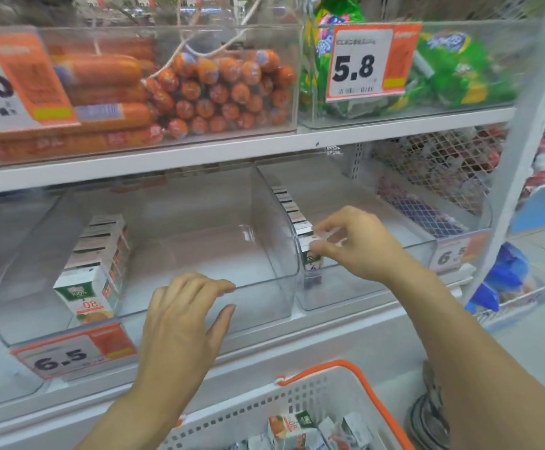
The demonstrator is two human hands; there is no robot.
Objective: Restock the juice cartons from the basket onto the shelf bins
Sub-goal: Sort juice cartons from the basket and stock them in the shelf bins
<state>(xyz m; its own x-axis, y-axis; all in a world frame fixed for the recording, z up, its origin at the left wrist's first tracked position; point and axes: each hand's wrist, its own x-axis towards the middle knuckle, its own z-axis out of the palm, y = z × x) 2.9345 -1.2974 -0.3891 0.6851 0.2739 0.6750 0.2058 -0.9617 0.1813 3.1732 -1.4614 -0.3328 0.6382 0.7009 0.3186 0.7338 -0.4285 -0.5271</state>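
My right hand (358, 243) pinches the top of a white and green juice carton (311, 254) at the front of a row of cartons (289, 206) along the left wall of the right clear bin (394, 274). My left hand (183, 316) hovers with relaxed fingers at the front rim of the middle clear bin (248, 306) and holds nothing. That bin has a row of orange-labelled cartons (97, 264) on its left side. A white basket with an orange handle (352, 371) at the bottom holds more cartons (292, 428).
The upper shelf carries a bin of orange sausages (199, 92) and a bin of green packets (452, 69). Price tags read 5.8 (357, 64) and 6.5 (63, 357). A wire mesh panel (436, 170) stands behind the right bin. Blue packs (498, 277) lie at right.
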